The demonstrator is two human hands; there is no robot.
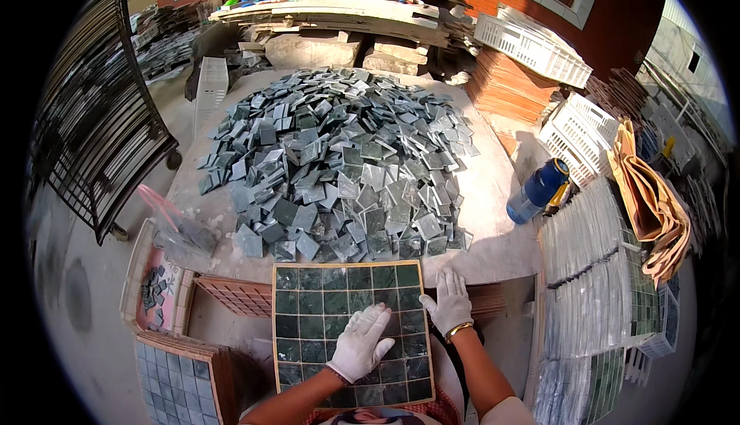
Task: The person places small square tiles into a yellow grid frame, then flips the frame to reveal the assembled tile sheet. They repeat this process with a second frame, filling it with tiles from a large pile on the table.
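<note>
In front of me lies a square wooden tray (424, 268) with a thin light rim, filled with a grid of dark green stone tiles (322, 303). My left hand (359, 344), in a white glove, rests flat on the tiles right of the tray's middle, fingers stretched out. Just beyond the tray's right edge is my right hand (449, 302), also gloved, with a gold-coloured bracelet at the wrist. Its fingers lie extended at the worktable's near edge, the thumb toward the tray. Neither hand holds anything I can see. Past the tray spreads a big heap of loose grey-green tiles (339, 155).
Stacked tile sheets (177, 379) stand at the lower left, below a box with tile chips (156, 290) and a plastic bag (181, 228). Rightward are a blue bottle (537, 191), bundled tile sheets (586, 271), brown paper (651, 201) and white crates (578, 136). A black metal rack (104, 117) stands left.
</note>
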